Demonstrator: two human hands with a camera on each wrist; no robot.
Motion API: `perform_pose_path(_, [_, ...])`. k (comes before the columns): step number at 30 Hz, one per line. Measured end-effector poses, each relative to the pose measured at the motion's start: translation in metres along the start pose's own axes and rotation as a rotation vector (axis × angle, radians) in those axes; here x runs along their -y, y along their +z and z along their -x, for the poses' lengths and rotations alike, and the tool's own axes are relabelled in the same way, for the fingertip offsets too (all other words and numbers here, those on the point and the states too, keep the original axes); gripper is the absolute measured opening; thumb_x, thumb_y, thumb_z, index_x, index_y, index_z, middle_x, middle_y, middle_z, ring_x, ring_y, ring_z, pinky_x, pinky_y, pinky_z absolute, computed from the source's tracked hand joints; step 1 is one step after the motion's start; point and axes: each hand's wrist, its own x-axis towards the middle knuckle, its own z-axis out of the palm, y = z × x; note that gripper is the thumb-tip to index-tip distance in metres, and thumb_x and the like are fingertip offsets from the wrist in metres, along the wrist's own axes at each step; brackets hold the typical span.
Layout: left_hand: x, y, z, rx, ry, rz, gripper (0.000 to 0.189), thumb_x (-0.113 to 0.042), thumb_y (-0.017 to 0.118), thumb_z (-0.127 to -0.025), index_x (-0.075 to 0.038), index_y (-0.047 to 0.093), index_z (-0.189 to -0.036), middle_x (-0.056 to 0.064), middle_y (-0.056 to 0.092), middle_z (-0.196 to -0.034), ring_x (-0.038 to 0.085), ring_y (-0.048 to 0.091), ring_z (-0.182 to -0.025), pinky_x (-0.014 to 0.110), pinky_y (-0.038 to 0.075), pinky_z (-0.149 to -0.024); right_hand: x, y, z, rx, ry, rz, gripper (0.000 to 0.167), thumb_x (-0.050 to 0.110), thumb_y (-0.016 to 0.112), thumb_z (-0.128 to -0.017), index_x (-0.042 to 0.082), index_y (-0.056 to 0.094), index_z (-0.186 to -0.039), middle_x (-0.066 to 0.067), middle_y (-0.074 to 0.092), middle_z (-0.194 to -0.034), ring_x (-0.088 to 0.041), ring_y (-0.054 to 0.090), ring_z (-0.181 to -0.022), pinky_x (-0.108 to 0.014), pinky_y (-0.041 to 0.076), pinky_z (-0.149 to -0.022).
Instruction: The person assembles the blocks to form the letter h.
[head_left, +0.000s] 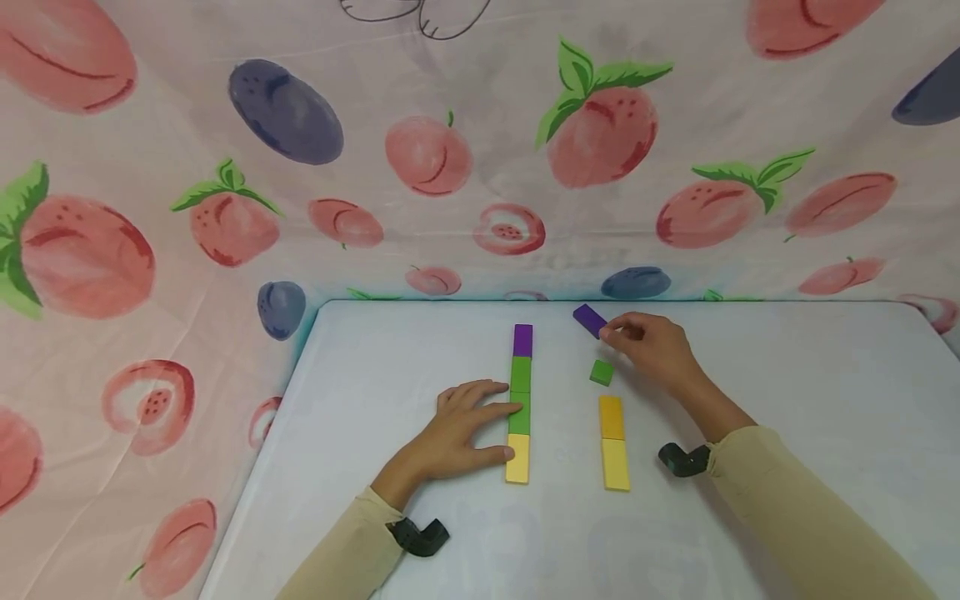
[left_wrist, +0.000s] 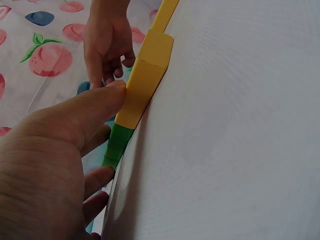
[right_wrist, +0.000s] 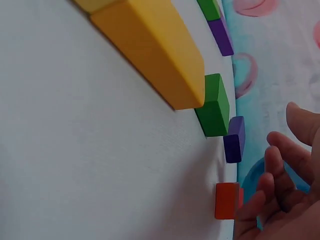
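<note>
My left hand point(head_left: 457, 437) lies beside a straight row of blocks. Its fingertips and thumb touch the row's left side. From far to near, the row has a purple block point(head_left: 522, 341), two green blocks point(head_left: 521, 375) and a pale yellow block point(head_left: 517, 458). My right hand point(head_left: 652, 346) hovers at the near end of a slanted purple block point(head_left: 588, 319); in the right wrist view its thumb and fingers are apart with nothing seen between them. Below that block are a small green block point(head_left: 602, 372), an orange-yellow block point(head_left: 611, 417) and a yellow block point(head_left: 616, 465).
By the right fingers, an orange-red block point(right_wrist: 226, 201) shows in the right wrist view; the hand hides it from the head view. The white table point(head_left: 360, 350) ends at a fruit-patterned cloth point(head_left: 360, 125) at the back and left. Black wrist mounts point(head_left: 420, 537) stick out from both sleeves.
</note>
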Motion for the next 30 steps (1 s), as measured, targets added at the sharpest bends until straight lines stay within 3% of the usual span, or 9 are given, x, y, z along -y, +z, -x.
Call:
perform_pose_path(5, [-0.001,-0.001,0.0,-0.001,0.0,0.007,0.061,-0.056,0.066,-0.092,-0.037,0.053,-0.148,-0.003,0.038,-0.162,0.02,0.026,-0.152,0.059,0.017,-0.119,-0.002,0.003,-0.014,-0.089,-0.068,0.082,0.038,0.039,0.067,-0.098,0.008,0.074,-0.119,-0.015,0.066,-0.096,-0.03,0.055,-0.092,-0.036,0.043,-0.076])
perform_pose_path(9, [-0.001,-0.001,0.001,-0.003,0.003,0.011,0.061,-0.056,0.066,-0.092,-0.036,0.053,-0.148,-0.003,0.038,-0.162,0.021,0.026,-0.152,0.059,0.017,-0.118,-0.005,0.005,-0.024,-0.115,-0.084,0.105,0.038,0.037,0.071,-0.095,0.008,0.076,-0.119,-0.015,0.066,-0.089,-0.03,0.054,-0.087,-0.037,0.039,-0.074])
perform_pose_path(12, [0.0,-0.001,0.001,-0.003,0.005,0.003,0.061,-0.056,0.065,-0.092,-0.037,0.053,-0.149,-0.003,0.038,-0.162,0.021,0.026,-0.152,0.059,0.018,-0.118,-0.007,0.006,-0.029,-0.094,-0.033,0.114,0.041,0.039,0.072,-0.095,0.01,0.075,-0.122,-0.016,0.069,-0.095,-0.032,0.056,-0.092,-0.04,0.042,-0.075])
perform_pose_path(15, [0.0,0.0,0.0,-0.001,0.004,-0.003,0.061,-0.057,0.065,-0.092,-0.037,0.052,-0.149,-0.004,0.037,-0.162,0.02,0.026,-0.152,0.059,0.018,-0.118,-0.007,0.007,-0.031,-0.06,0.06,0.124,0.043,0.044,0.07,-0.095,0.014,0.073,-0.126,-0.015,0.07,-0.11,-0.035,0.055,-0.107,-0.052,0.045,-0.084])
perform_pose_path(19, [0.0,0.0,0.0,0.0,-0.001,-0.004,0.061,-0.056,0.066,-0.092,-0.037,0.053,-0.148,-0.004,0.037,-0.162,0.02,0.026,-0.152,0.059,0.017,-0.119,-0.004,0.007,-0.034,-0.014,0.16,0.126,0.045,0.048,0.068,-0.095,0.018,0.072,-0.128,-0.016,0.067,-0.12,-0.042,0.047,-0.124,-0.072,0.036,-0.096])
perform_pose_path(24, [0.0,-0.001,0.0,-0.001,-0.006,-0.006,0.061,-0.056,0.066,-0.092,-0.037,0.053,-0.148,-0.004,0.038,-0.162,0.019,0.026,-0.152,0.059,0.017,-0.119,-0.003,0.008,-0.037,-0.003,0.185,0.13,0.044,0.048,0.068,-0.095,0.017,0.074,-0.125,-0.019,0.064,-0.131,-0.048,0.038,-0.136,-0.082,0.024,-0.101])
perform_pose_path(30, [0.0,0.0,0.0,-0.005,0.0,0.002,0.061,-0.056,0.066,-0.092,-0.037,0.053,-0.148,-0.003,0.038,-0.161,0.02,0.026,-0.152,0.059,0.017,-0.119,-0.007,0.01,-0.039,-0.011,0.175,0.161,0.045,0.048,0.069,-0.094,0.014,0.075,-0.123,-0.023,0.058,-0.138,-0.051,0.036,-0.135,-0.084,0.022,-0.101])
